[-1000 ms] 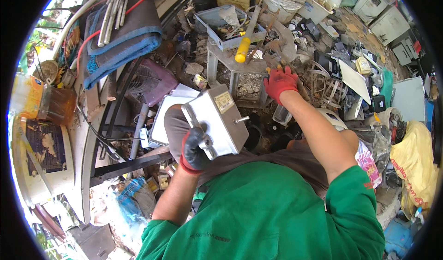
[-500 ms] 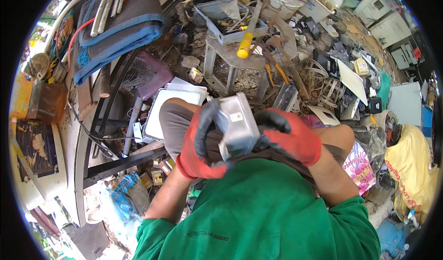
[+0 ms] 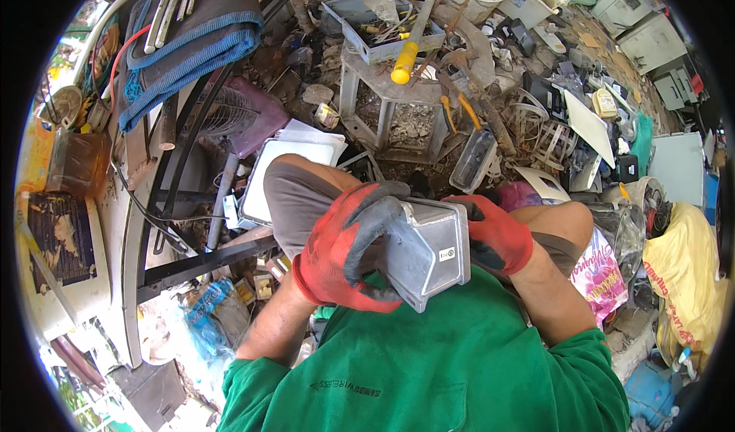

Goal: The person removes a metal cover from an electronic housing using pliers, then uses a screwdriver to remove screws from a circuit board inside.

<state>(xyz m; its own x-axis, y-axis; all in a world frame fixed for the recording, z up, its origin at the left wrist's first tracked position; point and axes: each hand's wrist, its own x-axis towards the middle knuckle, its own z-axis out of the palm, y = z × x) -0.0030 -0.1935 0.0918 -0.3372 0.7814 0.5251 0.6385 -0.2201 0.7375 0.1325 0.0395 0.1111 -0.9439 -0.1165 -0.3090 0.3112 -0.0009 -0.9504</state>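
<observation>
A grey metal housing (image 3: pixel 430 252), box-shaped with slanted sides and a small white label, is held in front of my green shirt. My left hand (image 3: pixel 348 240), in a red glove with dark grey palm and fingertips, grips its left side with the fingers curled round it. On the other side, my right hand (image 3: pixel 496 233), gloved alike, has its fingers closed against the housing's right far edge. Part of the right fingers is hidden behind the housing.
Ahead stands a low grey stool (image 3: pixel 383 87) bearing a yellow-handled tool (image 3: pixel 406 63), orange-handled pliers (image 3: pixel 465 114) and a tool-filled blue-grey bin (image 3: pixel 348 30). A folded blue-edged mat (image 3: pixel 191 53) lies at left. A yellow sack (image 3: pixel 685 271) and scrap crowd the right.
The housing has been turned in my hands, so its labelled face now points toward me and to the right. My right hand has closed onto its edge.
</observation>
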